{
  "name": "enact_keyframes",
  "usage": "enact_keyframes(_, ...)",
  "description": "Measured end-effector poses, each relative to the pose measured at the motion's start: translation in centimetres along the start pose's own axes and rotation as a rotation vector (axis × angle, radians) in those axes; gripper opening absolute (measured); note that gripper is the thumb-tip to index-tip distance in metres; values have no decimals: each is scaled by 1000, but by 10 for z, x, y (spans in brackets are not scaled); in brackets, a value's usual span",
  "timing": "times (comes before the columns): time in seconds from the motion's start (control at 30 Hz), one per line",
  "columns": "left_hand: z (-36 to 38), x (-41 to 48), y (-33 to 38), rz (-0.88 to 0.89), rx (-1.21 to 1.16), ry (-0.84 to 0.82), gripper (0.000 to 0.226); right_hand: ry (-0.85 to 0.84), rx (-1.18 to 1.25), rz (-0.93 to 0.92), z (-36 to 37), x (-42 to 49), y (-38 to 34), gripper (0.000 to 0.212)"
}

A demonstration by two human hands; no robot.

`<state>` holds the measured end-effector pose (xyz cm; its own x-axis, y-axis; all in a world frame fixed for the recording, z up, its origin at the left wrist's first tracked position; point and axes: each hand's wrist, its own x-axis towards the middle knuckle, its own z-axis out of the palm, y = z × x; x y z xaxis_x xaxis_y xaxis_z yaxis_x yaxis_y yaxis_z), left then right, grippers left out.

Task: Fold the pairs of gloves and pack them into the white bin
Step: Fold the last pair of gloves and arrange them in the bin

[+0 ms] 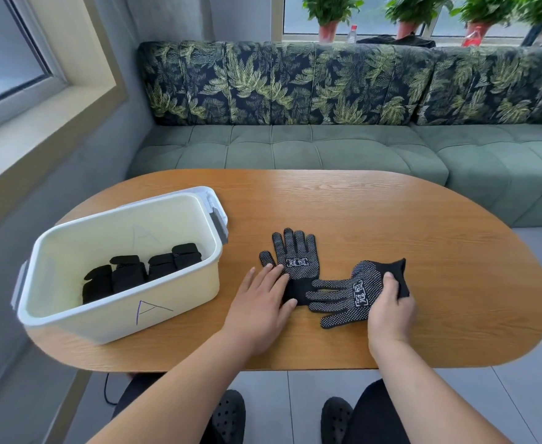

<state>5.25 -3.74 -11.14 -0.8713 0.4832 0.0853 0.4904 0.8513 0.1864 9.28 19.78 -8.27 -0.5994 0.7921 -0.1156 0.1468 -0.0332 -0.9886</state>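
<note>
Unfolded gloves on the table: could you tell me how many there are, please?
2: the far glove under the left hand; the near glove, cuff gripped by the right hand.

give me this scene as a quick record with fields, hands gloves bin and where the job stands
left hand: flat, fingers straight, pressing the cuff end of the far glove
right hand: grips the cuff of the near glove
far glove: flat on the table, dotted side up, fingers pointing away
near glove: dotted side up, fingers pointing left, reaching the far glove's cuff
white bin: left on the table, marked A
folded gloves: several black bundles inside the bin
progress: this pair not yet folded
</note>
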Motion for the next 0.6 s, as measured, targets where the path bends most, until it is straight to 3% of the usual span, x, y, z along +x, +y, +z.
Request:
enact_keyframes(0.17,-4,-15,-9,79,-28,24,69,-148,-52,41,-7,8,-9,37)
enact_keyframes(0.33,-2,-28,-12,116,-35,21,66,-318,-173,5,-12,16,-20,50)
enact_keyframes(0.6,-4,-34,-8,148,-84,29,63,-496,-113,-240,7,27,-60,13)
